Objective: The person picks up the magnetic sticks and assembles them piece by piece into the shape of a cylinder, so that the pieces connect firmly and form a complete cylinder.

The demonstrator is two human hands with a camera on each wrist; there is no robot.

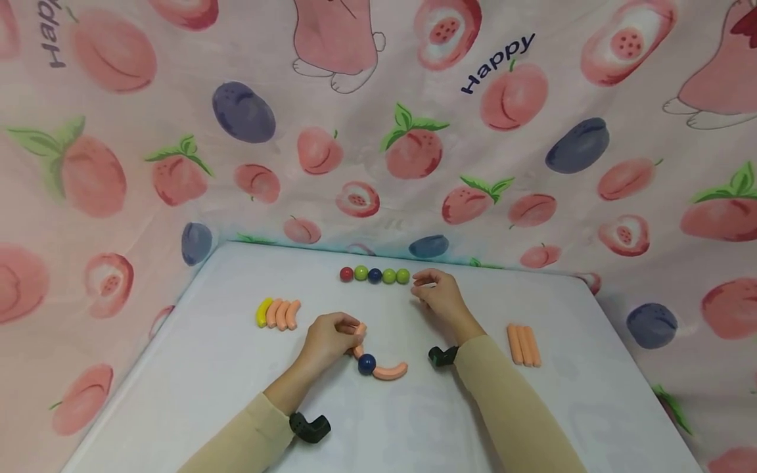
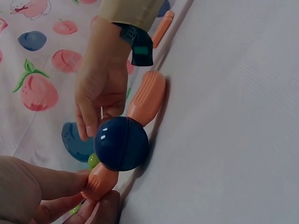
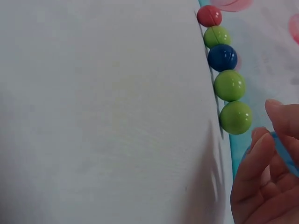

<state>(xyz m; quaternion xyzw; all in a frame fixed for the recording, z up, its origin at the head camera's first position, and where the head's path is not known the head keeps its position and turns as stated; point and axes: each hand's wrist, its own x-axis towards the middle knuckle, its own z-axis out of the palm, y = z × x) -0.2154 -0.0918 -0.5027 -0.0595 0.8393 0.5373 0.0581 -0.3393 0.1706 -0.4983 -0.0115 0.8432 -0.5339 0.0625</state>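
My left hand (image 1: 331,338) pinches one end of a curved orange stick (image 2: 102,181) between thumb and fingers. That stick joins a dark blue ball (image 1: 367,364), and a second curved orange stick (image 1: 390,372) extends from the ball's other side. My right hand (image 1: 442,297) is at the right end of a row of balls, its fingers loosely bent with nothing between them. The nearest ball in that row is a green ball (image 3: 235,117). Beyond it come another green ball (image 3: 229,85), a blue ball (image 3: 223,58), a green ball (image 3: 217,37) and a red ball (image 3: 209,16).
Left on the white table (image 1: 195,368) lies a yellow curved stick (image 1: 264,313) beside several orange curved sticks (image 1: 282,314). Three straight orange sticks (image 1: 524,345) lie side by side to the right. A fruit-printed cloth (image 1: 367,157) hangs behind the table.
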